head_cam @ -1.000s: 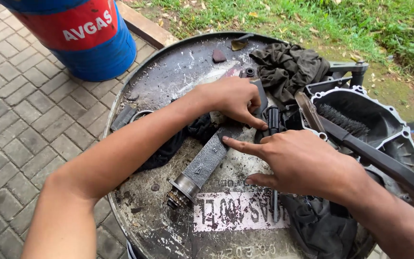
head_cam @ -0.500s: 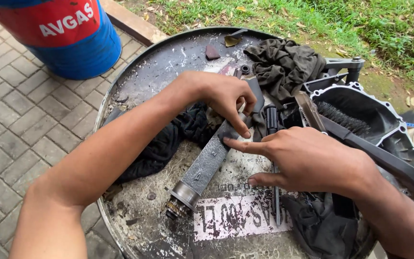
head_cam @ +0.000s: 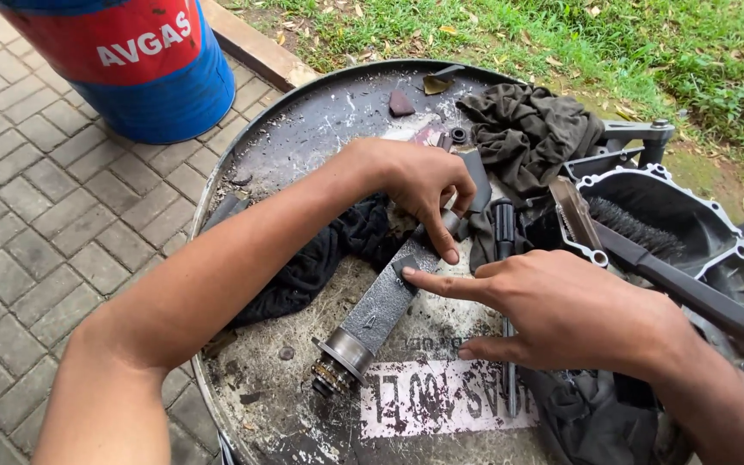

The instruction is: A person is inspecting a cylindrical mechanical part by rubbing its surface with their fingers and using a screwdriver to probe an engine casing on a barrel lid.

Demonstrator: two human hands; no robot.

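A long grey metal shaft with a flange and a gear at its near end lies on a dirty drum lid. My left hand reaches over from the left and pins the shaft's far end with its fingers. The forefinger of my right hand presses a small dark piece against the shaft's upper face; its other fingers rest on the lid. A black screwdriver lies partly under my right hand.
A black rag lies under my left forearm and a grey rag at the back. A black engine cover with a brush sits at the right. A red and blue drum stands on paving at the upper left.
The view has shifted slightly. Both hands stay on the shaft; my right forefinger has slid a little along its upper face.
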